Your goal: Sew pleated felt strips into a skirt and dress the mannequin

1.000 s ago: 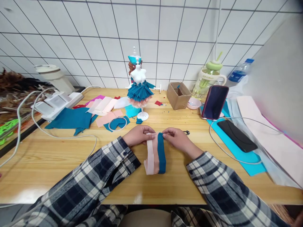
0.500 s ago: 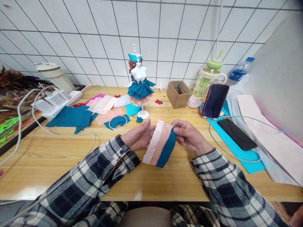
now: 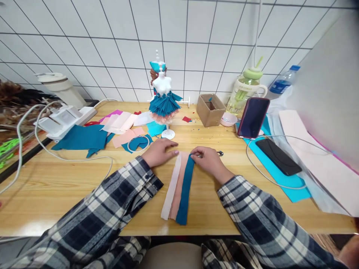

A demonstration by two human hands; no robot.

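Pale pink, peach and teal strips of crepe-like paper [image 3: 179, 190] lie side by side, overlapping, lengthwise toward me on the table. My right hand [image 3: 209, 160] pinches the far end at the teal strip's corner. Beyond that hand pokes a small dark end of some tool [image 3: 220, 153], mostly hidden under the palm. My left hand [image 3: 160, 151] rests flat with fingers stretched out, its thumb tip at the far corner of the pale strip. Farther back stands a small white dress form [image 3: 162, 84] in a pleated teal and peach skirt.
Paper scraps [image 3: 81, 138] and a white ring [image 3: 138, 143] lie to the left, near a power strip [image 3: 67, 119] with cables. A cardboard box [image 3: 211, 112], pink dish [image 3: 228, 119], propped phone [image 3: 252, 117], flat phone [image 3: 277, 157] and paper sheets [image 3: 316, 160] are at the right.
The layered strips, held up and curved between my hands before, now lie flat on the table. My left hand has flattened out at their far end, and my right hand has moved left.
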